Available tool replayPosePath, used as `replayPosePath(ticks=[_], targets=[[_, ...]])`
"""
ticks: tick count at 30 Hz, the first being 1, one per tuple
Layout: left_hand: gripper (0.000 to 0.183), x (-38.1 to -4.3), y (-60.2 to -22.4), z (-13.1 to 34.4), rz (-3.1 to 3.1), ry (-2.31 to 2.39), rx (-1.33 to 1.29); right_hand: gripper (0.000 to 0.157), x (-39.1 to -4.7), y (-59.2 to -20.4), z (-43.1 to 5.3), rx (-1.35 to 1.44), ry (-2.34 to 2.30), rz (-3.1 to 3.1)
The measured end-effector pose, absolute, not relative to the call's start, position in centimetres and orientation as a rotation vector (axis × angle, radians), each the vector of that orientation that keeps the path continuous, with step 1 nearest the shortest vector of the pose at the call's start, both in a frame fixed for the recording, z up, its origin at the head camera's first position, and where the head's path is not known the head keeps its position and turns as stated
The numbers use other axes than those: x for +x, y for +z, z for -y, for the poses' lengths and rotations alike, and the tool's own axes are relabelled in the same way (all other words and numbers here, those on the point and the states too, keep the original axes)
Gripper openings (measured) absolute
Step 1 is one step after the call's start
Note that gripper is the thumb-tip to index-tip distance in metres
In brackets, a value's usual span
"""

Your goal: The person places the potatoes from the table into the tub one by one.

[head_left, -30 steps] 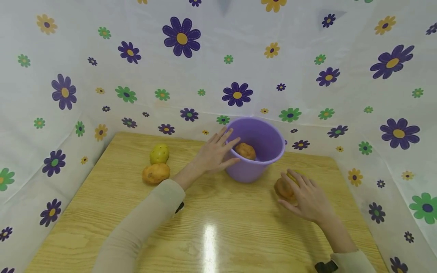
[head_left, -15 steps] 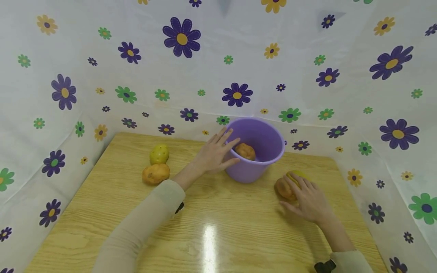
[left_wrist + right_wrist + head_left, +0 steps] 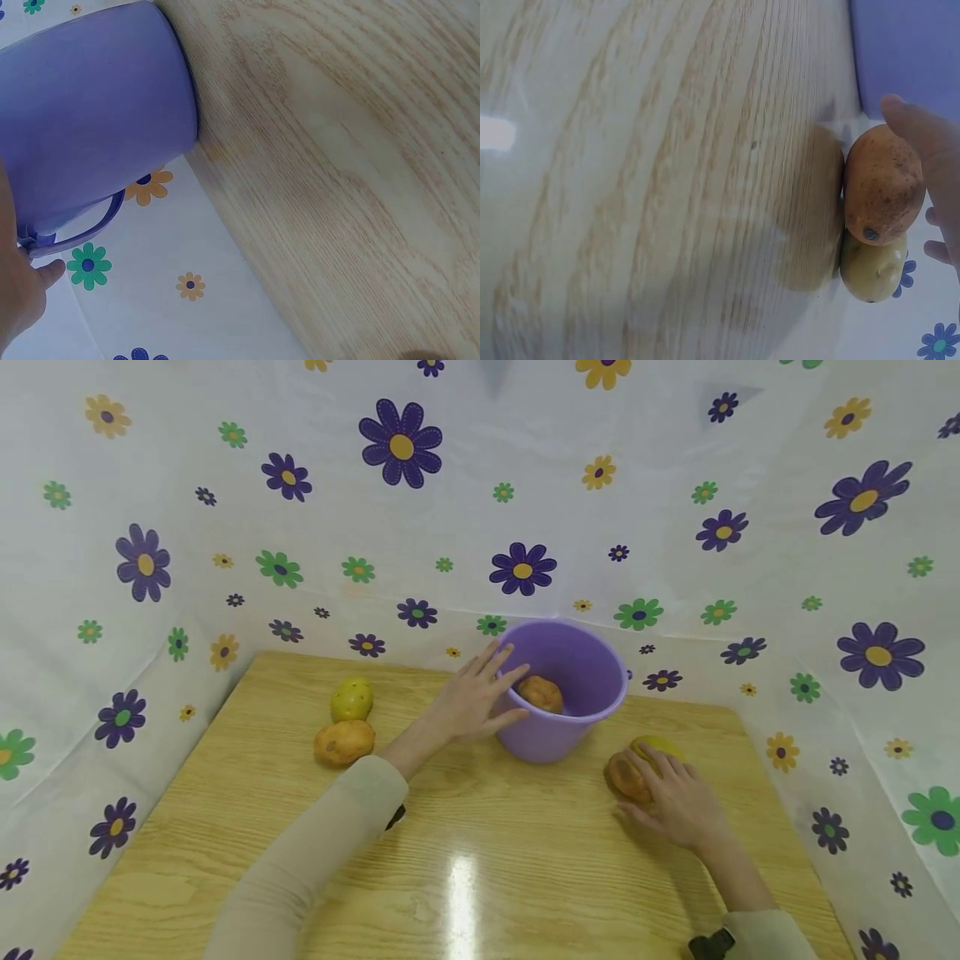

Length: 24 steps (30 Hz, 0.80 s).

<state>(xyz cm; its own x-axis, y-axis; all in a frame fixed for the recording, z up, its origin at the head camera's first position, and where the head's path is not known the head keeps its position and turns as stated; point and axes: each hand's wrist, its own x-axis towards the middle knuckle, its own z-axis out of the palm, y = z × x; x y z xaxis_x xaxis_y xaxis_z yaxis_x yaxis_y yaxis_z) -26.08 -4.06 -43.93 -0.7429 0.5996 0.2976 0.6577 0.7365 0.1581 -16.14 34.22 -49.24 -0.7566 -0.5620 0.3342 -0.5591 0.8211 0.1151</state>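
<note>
The right hand (image 3: 678, 802) is arching over a brown potato (image 3: 626, 777) on the counter (image 3: 420, 877), fingers bent on its far side, thumb on the near side; cannot tell whether they are pinching it or only touching. Key relation: the brown potato is lying just left of the right hand, partly beneath the fingers, with the purple bucket (image 3: 540, 739) standing upright beyond it, to the left. In the right wrist view its long axis is running roughly up and down the frame, upper end toward the bucket, lower end beside a yellowish fruit (image 3: 870, 277); contact between them is not showing clearly. The right hand is lying nearer; the left hand (image 3: 465, 700) is resting on the bucket's left rim, fingers spread. An inside potato (image 3: 542, 693) is lying in the bucket. An orange-brown potato (image 3: 344, 742) and a yellow-green fruit (image 3: 352, 700) are sitting over on the left, well apart from the right hand. Brands, labels, writing: nothing legible is showing; the backdrop cloth (image 3: 465, 510) is carrying printed flowers.
</note>
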Motion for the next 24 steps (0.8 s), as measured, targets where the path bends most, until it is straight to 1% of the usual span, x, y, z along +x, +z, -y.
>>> replayPosePath(ticks=[14, 24], targets=[[0.078, -26.0, -44.1, 4.1, 2.694, -0.397, -1.005, 0.077, -16.4, -49.7, -34.0, 0.828, 0.005, 2.685], [0.077, -26.1, -44.2, 4.1, 2.698, -0.4, -0.991, 0.078, -16.7, -50.5, -34.5, 0.855, 0.008, 2.618]])
